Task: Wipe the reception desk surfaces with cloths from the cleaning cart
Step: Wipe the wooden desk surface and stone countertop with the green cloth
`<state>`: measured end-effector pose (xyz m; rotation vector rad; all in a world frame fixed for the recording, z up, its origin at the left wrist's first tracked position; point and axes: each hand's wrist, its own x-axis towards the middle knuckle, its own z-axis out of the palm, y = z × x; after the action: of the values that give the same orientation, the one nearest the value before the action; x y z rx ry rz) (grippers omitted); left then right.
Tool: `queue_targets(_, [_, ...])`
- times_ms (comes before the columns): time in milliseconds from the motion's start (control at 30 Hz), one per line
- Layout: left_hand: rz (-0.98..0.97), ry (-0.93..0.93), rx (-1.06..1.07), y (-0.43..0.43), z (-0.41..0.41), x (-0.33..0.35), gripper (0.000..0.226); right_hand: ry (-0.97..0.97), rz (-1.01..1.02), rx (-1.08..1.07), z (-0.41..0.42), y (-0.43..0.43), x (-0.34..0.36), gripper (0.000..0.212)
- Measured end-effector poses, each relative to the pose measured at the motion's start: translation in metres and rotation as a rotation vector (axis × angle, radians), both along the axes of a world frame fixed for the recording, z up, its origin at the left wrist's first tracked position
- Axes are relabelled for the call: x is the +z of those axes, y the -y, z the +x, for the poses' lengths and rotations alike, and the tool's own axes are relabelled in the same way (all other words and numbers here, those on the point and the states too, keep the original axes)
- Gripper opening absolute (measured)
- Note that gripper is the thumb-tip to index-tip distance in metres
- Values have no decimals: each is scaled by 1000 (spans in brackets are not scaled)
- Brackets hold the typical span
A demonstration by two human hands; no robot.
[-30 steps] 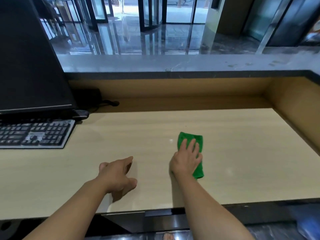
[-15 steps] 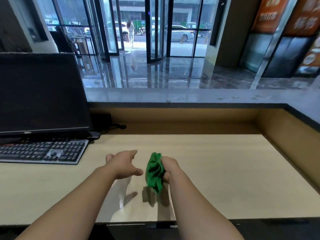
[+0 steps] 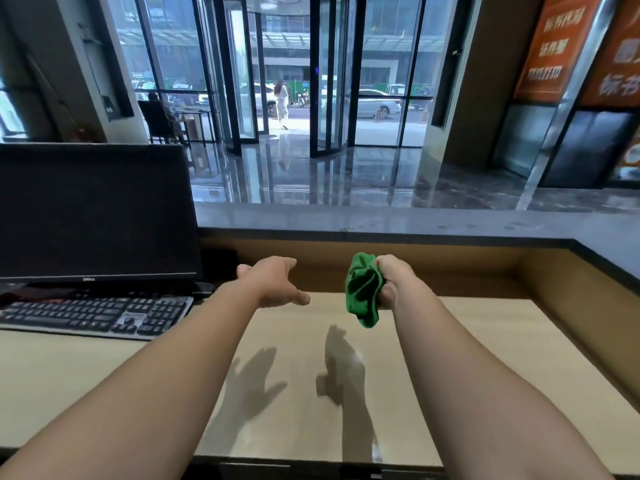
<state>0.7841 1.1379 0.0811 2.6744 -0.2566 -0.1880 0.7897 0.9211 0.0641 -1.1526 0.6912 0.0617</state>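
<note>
Black monitor and a dark keyboard in front of it fill the left side of a pale wood-look table, seen from the wearer's own head height. Right of the keyboard, the left hand is raised above the table and touches nothing; its fingers are straight and loosely spread, with the thumb out. Just beside it to the right, a green cloth is bunched up in the air, clear of the table. The right hand grips it, fingers curled tightly round its upper part while the loose end hangs down. Shadows of both hands fall on the bare table below. Behind the hands a grey stone ledge runs across, raised above the table, with a glass-fronted lobby beyond. The cloth appears to be between wiping passes, gathered up for a new spot. The next move likely calls for spreading or refolding it, perhaps with the free left hand, then pressing it flat on an unwiped surface, possibly the raised ledge.
</note>
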Motion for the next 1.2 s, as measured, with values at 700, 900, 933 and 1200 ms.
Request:
queue_targets(700, [42,125,280,10,118,-18,68,201,-231,0,145,16,41,18])
queue_targets(900, [99,166,298,-24,153,-22,69,465,-655,164,184,-35,46,40])
queue_targets(933, [124,184,302,-29,159,-23,70,511,-833,225,188,-42,44,46])
queue_targets(1200, [226,269,265,-60,193,-32,70,420,-1602,816,213,-91,-4,48])
